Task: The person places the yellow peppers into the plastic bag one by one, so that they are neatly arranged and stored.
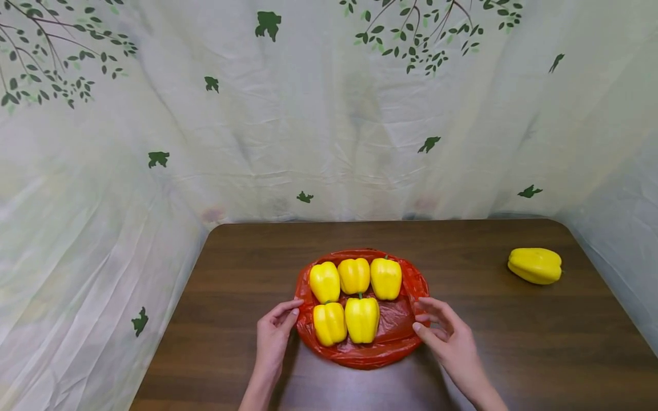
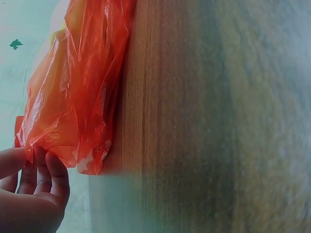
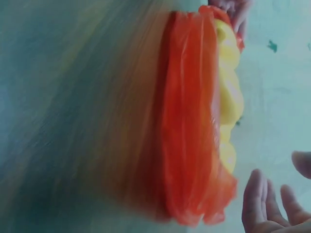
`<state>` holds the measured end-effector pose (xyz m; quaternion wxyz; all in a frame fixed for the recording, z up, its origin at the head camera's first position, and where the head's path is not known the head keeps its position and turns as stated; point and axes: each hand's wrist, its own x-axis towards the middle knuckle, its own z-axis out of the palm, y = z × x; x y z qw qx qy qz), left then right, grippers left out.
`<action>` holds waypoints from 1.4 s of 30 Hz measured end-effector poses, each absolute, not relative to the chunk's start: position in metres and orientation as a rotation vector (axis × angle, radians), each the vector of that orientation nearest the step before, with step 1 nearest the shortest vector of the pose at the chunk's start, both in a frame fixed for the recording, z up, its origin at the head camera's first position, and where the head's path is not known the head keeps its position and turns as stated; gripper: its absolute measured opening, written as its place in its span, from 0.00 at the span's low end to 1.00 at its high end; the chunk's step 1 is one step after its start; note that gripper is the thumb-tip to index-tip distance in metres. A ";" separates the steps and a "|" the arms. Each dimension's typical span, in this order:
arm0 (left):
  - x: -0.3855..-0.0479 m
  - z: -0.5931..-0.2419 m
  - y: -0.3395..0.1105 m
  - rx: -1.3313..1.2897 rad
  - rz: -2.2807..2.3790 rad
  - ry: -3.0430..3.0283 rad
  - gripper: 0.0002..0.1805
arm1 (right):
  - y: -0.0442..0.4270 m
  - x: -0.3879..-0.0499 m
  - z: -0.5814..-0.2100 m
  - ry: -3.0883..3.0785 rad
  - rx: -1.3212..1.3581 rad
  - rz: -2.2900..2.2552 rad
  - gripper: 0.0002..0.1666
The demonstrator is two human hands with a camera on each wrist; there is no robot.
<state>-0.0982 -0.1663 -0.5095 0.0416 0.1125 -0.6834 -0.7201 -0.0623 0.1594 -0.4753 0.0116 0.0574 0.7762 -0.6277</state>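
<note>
A red plastic bag (image 1: 396,322) sits on the table with its mouth spread wide and its rim folded down. Inside it stand several yellow bell peppers (image 1: 362,319), three in the far row and two in the near row. My left hand (image 1: 275,331) pinches the bag's left rim between thumb and fingers. At the right rim is my right hand (image 1: 447,337), thumb and fingers spread apart. In the right wrist view those fingers (image 3: 252,201) appear separate from the red plastic (image 3: 192,121). The bag's underside is hidden.
Another yellow bell pepper (image 1: 534,266) lies on its side at the right of the brown wooden table (image 1: 247,251). A pale curtain (image 1: 329,125) with printed leaves hangs behind the table and along both sides.
</note>
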 end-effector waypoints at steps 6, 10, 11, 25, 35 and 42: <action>-0.098 -0.509 -0.166 0.351 -2.213 -2.092 0.12 | 0.185 -0.059 -0.481 2.555 0.250 -1.945 0.29; -0.098 -0.509 -0.166 0.353 -2.209 -2.090 0.12 | 0.204 -0.056 -0.485 2.644 0.271 -1.955 0.30; -0.097 -0.509 -0.167 0.356 -2.207 -2.091 0.12 | 0.208 -0.055 -0.486 2.662 0.278 -1.957 0.30; -0.099 -0.506 -0.166 0.406 -2.217 -2.121 0.12 | 0.274 -0.059 -0.499 2.996 0.335 -1.771 0.34; -0.101 -0.506 -0.165 0.401 -2.203 -2.140 0.12 | 0.323 -0.068 -0.507 3.112 0.438 -1.690 0.31; -0.099 -0.505 -0.165 0.387 -2.212 -2.128 0.12 | 0.343 -0.074 -0.506 3.038 0.629 -1.788 0.31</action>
